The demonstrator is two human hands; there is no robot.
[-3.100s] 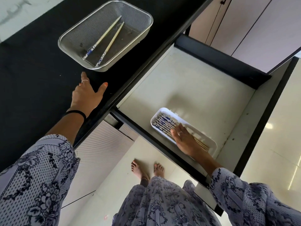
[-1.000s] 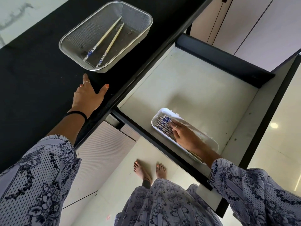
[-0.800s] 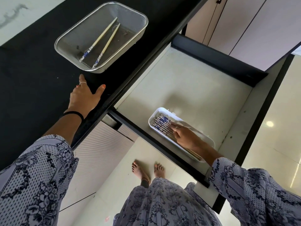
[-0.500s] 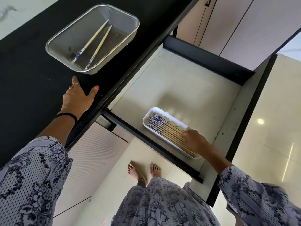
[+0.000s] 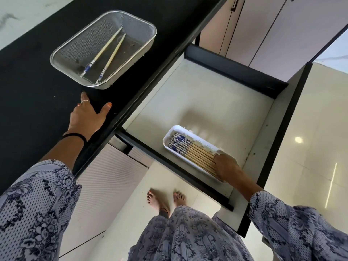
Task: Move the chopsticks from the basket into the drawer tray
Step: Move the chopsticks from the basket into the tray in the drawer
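A metal mesh basket (image 5: 131, 19) sits on the black counter with two chopsticks (image 5: 111, 51) lying in it, blue-patterned ends toward me. In the open drawer lies a white tray (image 5: 170, 133) holding several chopsticks (image 5: 194, 153) side by side. My right hand (image 5: 225, 165) rests on the near end of that tray, its fingers bent down over the plain ends of the sticks. My left hand (image 5: 87, 116) lies flat on the counter just below the basket, fingers spread, touching nothing else.
The drawer floor (image 5: 207, 102) is pale and bare around the tray, with dark walls (image 5: 235, 72) at the back and front. Cabinet doors (image 5: 273, 29) stand behind. My bare feet (image 5: 165, 198) are on the tiled floor below the drawer front.
My right hand slid from the blue-patterned end of the tray's chopsticks down to their plain near end. The left hand stayed flat on the counter. The view shifted slightly.
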